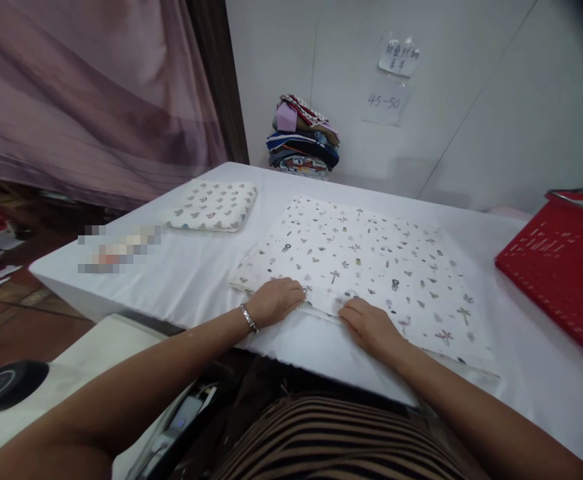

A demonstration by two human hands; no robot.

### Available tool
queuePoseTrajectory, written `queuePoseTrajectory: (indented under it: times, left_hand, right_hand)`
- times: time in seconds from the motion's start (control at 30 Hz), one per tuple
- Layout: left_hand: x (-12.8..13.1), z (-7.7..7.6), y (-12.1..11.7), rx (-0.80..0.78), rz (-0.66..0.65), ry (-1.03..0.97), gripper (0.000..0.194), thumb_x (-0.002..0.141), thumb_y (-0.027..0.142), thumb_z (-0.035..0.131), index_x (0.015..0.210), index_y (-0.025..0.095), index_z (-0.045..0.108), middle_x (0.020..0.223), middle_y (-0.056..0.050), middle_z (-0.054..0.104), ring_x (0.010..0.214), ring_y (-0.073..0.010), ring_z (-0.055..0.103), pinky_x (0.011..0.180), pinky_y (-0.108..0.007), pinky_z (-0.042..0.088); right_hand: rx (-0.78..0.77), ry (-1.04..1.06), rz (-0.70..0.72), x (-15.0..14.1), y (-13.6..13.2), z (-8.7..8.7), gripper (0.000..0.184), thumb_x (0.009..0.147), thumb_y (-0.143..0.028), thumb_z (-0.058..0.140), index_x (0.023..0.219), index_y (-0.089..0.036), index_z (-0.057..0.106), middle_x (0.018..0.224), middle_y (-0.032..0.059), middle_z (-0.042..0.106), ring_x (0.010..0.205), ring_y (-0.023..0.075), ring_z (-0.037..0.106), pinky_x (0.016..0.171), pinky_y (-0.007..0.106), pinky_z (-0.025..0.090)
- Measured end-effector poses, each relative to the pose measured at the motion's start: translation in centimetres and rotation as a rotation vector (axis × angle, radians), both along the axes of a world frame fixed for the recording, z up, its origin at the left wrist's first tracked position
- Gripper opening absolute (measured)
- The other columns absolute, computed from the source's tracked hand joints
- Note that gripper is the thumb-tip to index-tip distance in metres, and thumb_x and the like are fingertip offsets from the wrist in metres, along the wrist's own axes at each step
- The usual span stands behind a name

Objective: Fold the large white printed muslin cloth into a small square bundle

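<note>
A large white cloth (371, 260) with a small scattered print of palms, flamingos and other motifs lies flat and folded in layers on the white-covered table. My left hand (276, 300), with a silver bracelet at the wrist, is closed on its near edge left of the middle. On the same edge, a little to the right, my right hand (369, 323) has its fingers curled onto the fabric. Both thumbs are mostly hidden. Between the hands, the layered edge shows a slight gap.
A smaller folded cloth (214, 205) with grey motifs lies at the back left. A blurred-out item (121, 250) is near the table's left corner. Folded fabrics (304, 140) are stacked behind the table. A red basket (564, 267) stands at the right.
</note>
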State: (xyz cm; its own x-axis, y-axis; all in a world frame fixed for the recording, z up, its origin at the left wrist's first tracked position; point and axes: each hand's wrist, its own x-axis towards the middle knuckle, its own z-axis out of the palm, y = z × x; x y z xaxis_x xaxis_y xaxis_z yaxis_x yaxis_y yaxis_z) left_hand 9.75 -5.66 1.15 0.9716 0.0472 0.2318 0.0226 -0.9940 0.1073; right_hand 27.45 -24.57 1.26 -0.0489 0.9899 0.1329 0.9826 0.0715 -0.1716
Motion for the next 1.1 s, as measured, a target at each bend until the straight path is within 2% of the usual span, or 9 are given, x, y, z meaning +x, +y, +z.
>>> queuePoseTrajectory:
  times: [0.2, 0.3, 0.4, 0.57, 0.7, 0.87, 0.97, 1.1]
  left_hand:
    - [-0.1, 0.3, -0.5, 0.239, -0.089, 0.031, 0.017, 0.089, 0.017, 0.036, 0.09, 0.019, 0.053, 0.095, -0.002, 0.057, 0.078, -0.0141, 0.049, 0.065, -0.028, 0.038]
    - [0.1, 0.8, -0.7, 0.333, -0.151, 0.051, 0.014, 0.09, 0.019, 0.037, 0.09, 0.02, 0.051, 0.097, -0.001, 0.056, 0.076, -0.0142, 0.047, 0.062, -0.028, 0.035]
    - [0.4, 1.3, -0.8, 0.377, -0.19, 0.08, 0.013, 0.09, 0.021, 0.037, 0.089, 0.02, 0.05, 0.093, -0.001, 0.055, 0.074, -0.0147, 0.046, 0.06, -0.029, 0.034]
    - [0.8, 1.4, -0.9, 0.379, -0.162, 0.095, 0.013, 0.089, 0.018, 0.037, 0.091, 0.018, 0.05, 0.085, -0.002, 0.056, 0.073, -0.0158, 0.046, 0.058, -0.029, 0.033]
    - [0.9, 0.8, -0.7, 0.259, -0.071, 0.088, 0.014, 0.083, 0.013, 0.041, 0.091, 0.019, 0.051, 0.084, -0.002, 0.058, 0.075, -0.015, 0.049, 0.058, -0.027, 0.034]
    - [0.9, 0.1, 0.0, -0.11, 0.062, 0.026, 0.033, 0.072, 0.007, 0.043, 0.101, 0.022, 0.049, 0.095, 0.001, 0.06, 0.086, -0.0135, 0.055, 0.07, -0.025, 0.04]
    - [1.1, 0.1, 0.3, -0.24, 0.082, 0.034, 0.032, 0.07, 0.008, 0.043, 0.096, 0.023, 0.049, 0.094, 0.003, 0.061, 0.083, -0.0128, 0.056, 0.072, -0.025, 0.041]
    - [1.4, 0.4, 0.5, -0.315, 0.116, 0.086, 0.023, 0.068, 0.01, 0.044, 0.087, 0.022, 0.049, 0.082, 0.004, 0.06, 0.07, -0.0117, 0.053, 0.065, -0.023, 0.04]
  right_hand:
    - [0.028, -0.001, -0.017, 0.1, 0.0, -0.3, 0.023, 0.089, -0.017, 0.034, 0.09, -0.02, 0.057, 0.092, 0.0064, 0.058, 0.082, 0.018, 0.051, 0.063, 0.027, 0.04]
    - [0.021, -0.022, -0.004, 0.0, 0.2, -0.1, 0.022, 0.088, -0.015, 0.034, 0.087, -0.019, 0.056, 0.089, 0.006, 0.057, 0.078, 0.0171, 0.05, 0.06, 0.026, 0.038]
    - [0.0, -0.05, 0.006, -0.2, 0.3, 0.2, 0.02, 0.086, -0.013, 0.035, 0.084, -0.018, 0.054, 0.088, 0.0055, 0.056, 0.076, 0.0164, 0.049, 0.058, 0.025, 0.036]
    - [-0.031, -0.104, 0.04, -0.5, 0.2, 0.5, 0.019, 0.084, -0.01, 0.036, 0.081, -0.018, 0.053, 0.085, 0.0056, 0.055, 0.078, 0.0173, 0.048, 0.063, 0.027, 0.038]
    - [-0.009, -0.077, 0.071, -0.4, 0.0, 0.2, 0.017, 0.086, -0.015, 0.036, 0.086, -0.018, 0.053, 0.087, 0.0063, 0.055, 0.082, 0.018, 0.048, 0.067, 0.028, 0.039]
    - [0.006, -0.046, 0.056, -0.3, 0.1, 0.0, 0.018, 0.089, -0.021, 0.035, 0.09, -0.018, 0.052, 0.088, 0.0059, 0.055, 0.082, 0.0172, 0.048, 0.066, 0.028, 0.039]
    - [0.014, -0.068, 0.028, -0.3, 0.2, -0.1, 0.017, 0.089, -0.021, 0.036, 0.09, -0.018, 0.052, 0.088, 0.0059, 0.055, 0.08, 0.0173, 0.047, 0.063, 0.028, 0.038]
    - [0.042, -0.112, 0.034, -0.2, 0.1, -0.3, 0.017, 0.088, -0.018, 0.035, 0.093, -0.018, 0.052, 0.087, 0.0057, 0.056, 0.078, 0.0173, 0.047, 0.06, 0.027, 0.035]
